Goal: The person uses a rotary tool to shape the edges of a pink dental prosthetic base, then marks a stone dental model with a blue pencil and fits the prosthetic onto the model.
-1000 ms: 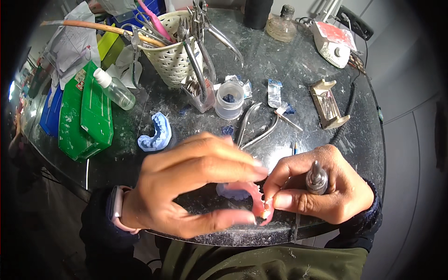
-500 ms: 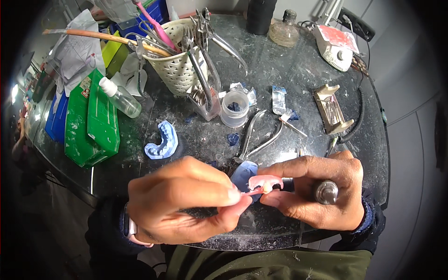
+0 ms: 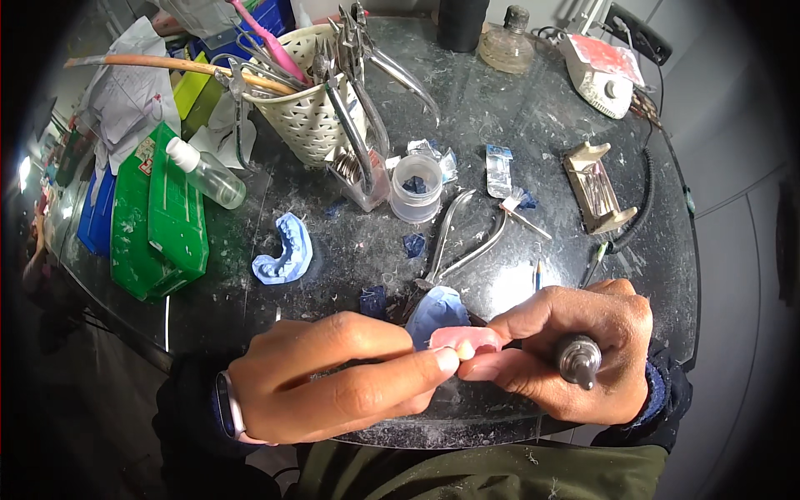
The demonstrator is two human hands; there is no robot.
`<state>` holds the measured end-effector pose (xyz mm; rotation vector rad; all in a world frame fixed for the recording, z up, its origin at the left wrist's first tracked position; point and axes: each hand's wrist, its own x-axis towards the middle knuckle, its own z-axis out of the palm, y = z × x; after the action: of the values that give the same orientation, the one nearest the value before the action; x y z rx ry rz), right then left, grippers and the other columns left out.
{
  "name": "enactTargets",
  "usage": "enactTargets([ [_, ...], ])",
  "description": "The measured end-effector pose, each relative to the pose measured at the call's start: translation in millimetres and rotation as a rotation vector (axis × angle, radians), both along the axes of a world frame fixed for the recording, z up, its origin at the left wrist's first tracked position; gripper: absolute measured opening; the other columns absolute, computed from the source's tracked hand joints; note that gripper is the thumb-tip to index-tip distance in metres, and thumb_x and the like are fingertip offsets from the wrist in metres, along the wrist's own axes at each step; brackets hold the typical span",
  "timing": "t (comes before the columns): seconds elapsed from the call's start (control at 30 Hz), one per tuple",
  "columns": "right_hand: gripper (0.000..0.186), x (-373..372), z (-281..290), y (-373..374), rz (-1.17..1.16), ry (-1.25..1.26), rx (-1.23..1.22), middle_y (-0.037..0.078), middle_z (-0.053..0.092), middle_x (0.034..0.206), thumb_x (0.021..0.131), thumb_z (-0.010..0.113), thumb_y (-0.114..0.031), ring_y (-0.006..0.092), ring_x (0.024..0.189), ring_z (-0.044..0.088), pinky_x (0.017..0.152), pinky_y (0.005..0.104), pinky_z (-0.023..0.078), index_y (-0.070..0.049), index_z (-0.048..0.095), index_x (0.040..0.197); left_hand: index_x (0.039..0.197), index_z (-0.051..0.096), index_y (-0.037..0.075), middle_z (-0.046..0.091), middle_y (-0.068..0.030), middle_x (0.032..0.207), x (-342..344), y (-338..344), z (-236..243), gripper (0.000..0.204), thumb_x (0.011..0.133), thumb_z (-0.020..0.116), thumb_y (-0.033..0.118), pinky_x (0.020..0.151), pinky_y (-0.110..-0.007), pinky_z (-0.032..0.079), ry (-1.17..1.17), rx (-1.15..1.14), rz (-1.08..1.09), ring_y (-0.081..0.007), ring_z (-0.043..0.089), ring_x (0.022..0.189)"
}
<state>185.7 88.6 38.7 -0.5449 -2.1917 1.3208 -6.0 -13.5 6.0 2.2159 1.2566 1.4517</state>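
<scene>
Between my two hands is a small pink partial denture [image 3: 477, 336] with a whitish tooth on its near side. My left hand [image 3: 342, 379] pinches its left end, fingertips by the tooth. My right hand [image 3: 542, 387] grips its right end between thumb and forefinger. A metal rotary handpiece [image 3: 580, 358] is also held in the right hand, its tip pointing toward me. Right behind the denture lies a blue dental model [image 3: 437, 307], partly covered by my hands. A horseshoe-shaped blue model [image 3: 286, 250] rests farther left on the dark bench.
Pliers [image 3: 457, 242] lie beyond my hands, near an open plastic cup [image 3: 416, 190]. A cream basket [image 3: 312, 125] of tools stands at the back left, beside a green box [image 3: 158, 221] and spray bottle [image 3: 208, 175]. A bur stand [image 3: 596, 187] and control unit [image 3: 604, 87] sit right.
My left fingers have shifted from the denture's left tip in closer to its tooth, and the hand has flattened. The denture has turned and dropped slightly; the handpiece tip now points lower.
</scene>
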Motion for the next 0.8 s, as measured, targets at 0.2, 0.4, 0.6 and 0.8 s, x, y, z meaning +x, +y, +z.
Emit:
enactTargets([
  [0.2,0.015,0,0,-2,-0.003,-0.031,0.035,0.008,0.07,0.07,0.072,0.079,-0.01,0.0117,0.056,0.067,0.048,0.0201,0.048,-0.002,0.067,0.075,0.095,0.064,0.002,0.06,-0.0086,0.086,0,-1,-2,0.022,0.074,0.07,0.0,0.05,-0.024,0.053,0.042,-0.019,-0.054,-0.0133,0.064,0.062],
  [0.4,0.015,-2,1,-3,-0.001,-0.018,-0.025,0.01,0.07,0.071,0.073,0.078,-0.009,0.0123,0.057,0.067,0.051,0.0202,0.049,-0.001,0.066,0.073,0.092,0.06,0.0,0.061,-0.0129,0.08,4,4,-11,0.026,0.07,0.074,-0.002,0.045,-0.023,0.051,-0.021,0.114,-0.059,-0.0153,0.064,0.059],
  [0.6,0.013,-3,6,-4,0.008,-0.032,-0.031,0.011,0.069,0.069,0.072,0.076,-0.003,0.0135,0.059,0.068,0.053,0.0211,0.051,0.002,0.064,0.074,0.088,0.054,-0.003,0.062,-0.0132,0.074,9,5,-8,0.035,0.064,0.079,-0.001,0.045,-0.019,0.049,-0.163,0.088,0.007,-0.0131,0.064,0.058],
  [0.8,0.011,1,7,2,0.028,-0.114,-0.02,0.011,0.068,0.067,0.072,0.074,-0.001,0.0131,0.059,0.067,0.053,0.021,0.051,0.002,0.064,0.073,0.095,0.062,-0.001,0.066,-0.0104,0.076,6,1,-4,0.033,0.067,0.078,-0.002,0.053,-0.023,0.052,-0.252,-0.067,0.04,-0.0143,0.065,0.062],
])
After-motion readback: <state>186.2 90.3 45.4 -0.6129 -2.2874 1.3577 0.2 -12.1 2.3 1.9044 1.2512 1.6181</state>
